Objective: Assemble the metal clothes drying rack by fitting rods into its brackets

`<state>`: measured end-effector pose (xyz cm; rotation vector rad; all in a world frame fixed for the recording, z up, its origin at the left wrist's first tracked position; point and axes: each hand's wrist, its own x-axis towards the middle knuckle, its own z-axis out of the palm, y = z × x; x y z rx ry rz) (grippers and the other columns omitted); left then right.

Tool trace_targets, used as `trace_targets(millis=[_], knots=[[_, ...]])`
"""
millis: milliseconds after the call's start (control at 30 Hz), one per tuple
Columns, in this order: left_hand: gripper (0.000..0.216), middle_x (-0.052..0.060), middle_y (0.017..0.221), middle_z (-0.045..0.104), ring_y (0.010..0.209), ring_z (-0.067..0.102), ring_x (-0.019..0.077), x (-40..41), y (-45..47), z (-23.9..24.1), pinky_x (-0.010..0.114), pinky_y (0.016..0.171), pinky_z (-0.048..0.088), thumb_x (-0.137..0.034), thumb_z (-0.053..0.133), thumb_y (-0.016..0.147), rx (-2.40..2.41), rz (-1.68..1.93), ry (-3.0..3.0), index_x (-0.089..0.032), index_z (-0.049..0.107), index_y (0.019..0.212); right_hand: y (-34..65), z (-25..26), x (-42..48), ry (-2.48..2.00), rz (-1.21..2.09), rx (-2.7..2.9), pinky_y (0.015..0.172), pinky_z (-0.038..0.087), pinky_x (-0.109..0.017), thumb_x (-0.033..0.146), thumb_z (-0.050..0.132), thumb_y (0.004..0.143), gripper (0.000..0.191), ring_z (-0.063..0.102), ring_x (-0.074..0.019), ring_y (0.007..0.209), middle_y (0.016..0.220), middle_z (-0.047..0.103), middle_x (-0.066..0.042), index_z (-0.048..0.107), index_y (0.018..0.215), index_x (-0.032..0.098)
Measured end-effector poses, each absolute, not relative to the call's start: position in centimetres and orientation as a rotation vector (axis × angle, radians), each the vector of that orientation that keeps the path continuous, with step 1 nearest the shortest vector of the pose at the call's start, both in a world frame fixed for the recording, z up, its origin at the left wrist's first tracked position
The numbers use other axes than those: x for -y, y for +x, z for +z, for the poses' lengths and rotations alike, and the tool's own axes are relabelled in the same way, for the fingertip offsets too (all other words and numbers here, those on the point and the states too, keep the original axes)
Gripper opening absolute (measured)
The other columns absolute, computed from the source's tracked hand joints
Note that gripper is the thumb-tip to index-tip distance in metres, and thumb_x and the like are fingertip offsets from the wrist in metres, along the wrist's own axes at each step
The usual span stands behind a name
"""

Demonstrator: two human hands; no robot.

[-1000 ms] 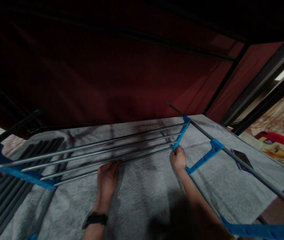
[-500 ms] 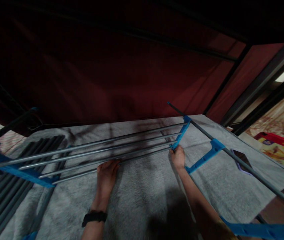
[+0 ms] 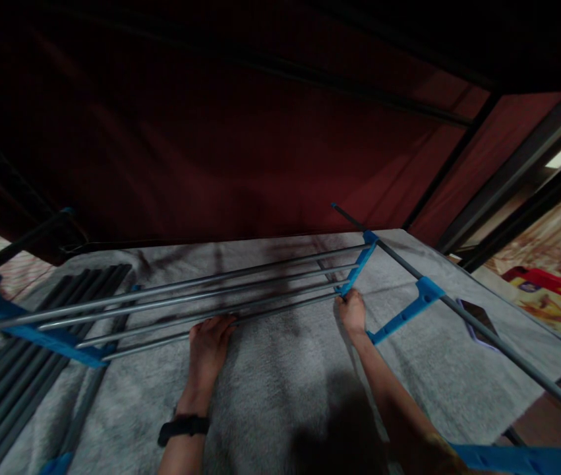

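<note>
A partly built rack of grey metal tubes and blue plastic brackets lies in front of me. Several tubes run between the left bracket (image 3: 70, 346) and the right bracket (image 3: 358, 267). My left hand (image 3: 208, 349) is closed around the nearest tube (image 3: 285, 308) near its middle, fingers curled over it. At that tube's right end, my right hand (image 3: 353, 313) grips the lower corner of the right bracket, and its fingertips are partly hidden. Another blue bracket (image 3: 403, 316) sits lower on the long side pole (image 3: 498, 346), just right of my right hand.
Several loose dark tubes (image 3: 6, 379) lie at the left on the grey fleece cloth (image 3: 280, 396). A phone (image 3: 478, 318) rests beyond the side pole. Dark red fabric (image 3: 240, 165) hangs behind the rack. A red and yellow package (image 3: 554, 290) is at the far right.
Both hands keep their places on the tube and bracket. The left end of the rack and my left hand have shifted very slightly left; the view has moved a little.
</note>
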<state>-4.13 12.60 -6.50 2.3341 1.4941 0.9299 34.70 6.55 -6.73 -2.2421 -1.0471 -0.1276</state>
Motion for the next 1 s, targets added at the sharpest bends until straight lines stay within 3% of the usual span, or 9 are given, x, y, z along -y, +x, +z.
trace_targets(millis=[600, 867, 1000], knots=[[0.032, 0.007, 0.111, 0.078, 0.106, 0.069, 0.0282, -11.9, -4.2, -5.7, 0.045, 0.095, 0.045, -0.033, 0.049, 0.096, -1.495, 0.915, 2.37, -0.026, 0.077, 0.11, 33.9, -6.3, -6.4, -2.311, -0.126, 1.096, 0.089, 0.047, -0.035, 0.024, 0.052, 0.088, 0.01, 0.064, -0.027, 0.097, 0.099, 0.067, -0.014, 0.055, 0.096, 0.019], [0.03, 0.01, 0.112, 0.077, 0.106, 0.067, 0.031, -11.8, -3.8, -5.8, 0.048, 0.094, 0.043, -0.029, 0.052, 0.097, -1.529, 0.884, 2.364, -0.023, 0.077, 0.111, 32.9, -6.1, -6.4, -2.329, -0.238, 1.083, 0.087, 0.048, -0.04, 0.027, 0.047, 0.087, 0.017, 0.062, -0.0303, 0.096, 0.099, 0.065, -0.017, 0.055, 0.098, 0.017], [0.026, 0.008, 0.11, 0.077, 0.107, 0.066, 0.0285, -10.6, -3.3, -5.1, 0.046, 0.097, 0.043, -0.024, 0.057, 0.096, -1.548, 0.852, 2.3, -0.024, 0.076, 0.114, 32.9, -6.8, -5.7, -2.332, -0.27, 1.099, 0.087, 0.048, -0.044, 0.033, 0.046, 0.087, 0.03, 0.062, -0.0342, 0.099, 0.101, 0.064, -0.021, 0.055, 0.107, 0.012]])
